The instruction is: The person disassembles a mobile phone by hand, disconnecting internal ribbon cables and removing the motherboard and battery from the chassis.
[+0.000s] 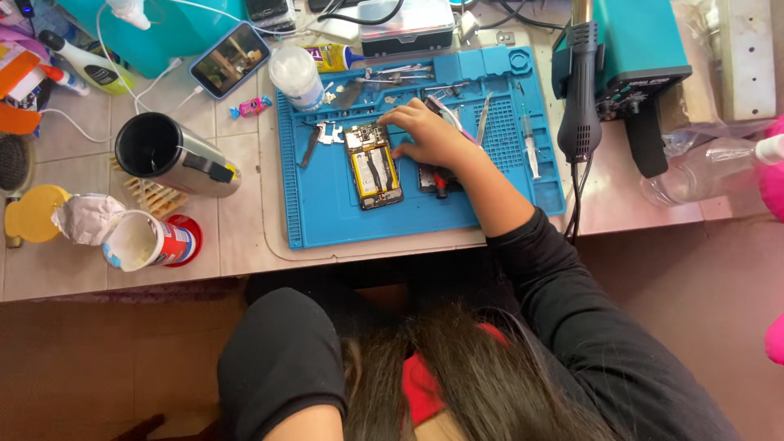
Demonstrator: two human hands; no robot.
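Opened phone, yellow battery bared, on blue mat; right hand fingers curled touch its top; tweezers beyond; left hand unseen

- steel mug w/ black inside, left of mat
- smartphone, screen lit, cable attached
- teal hot-air station, black handle hanging
- red-white tub beside foil wad
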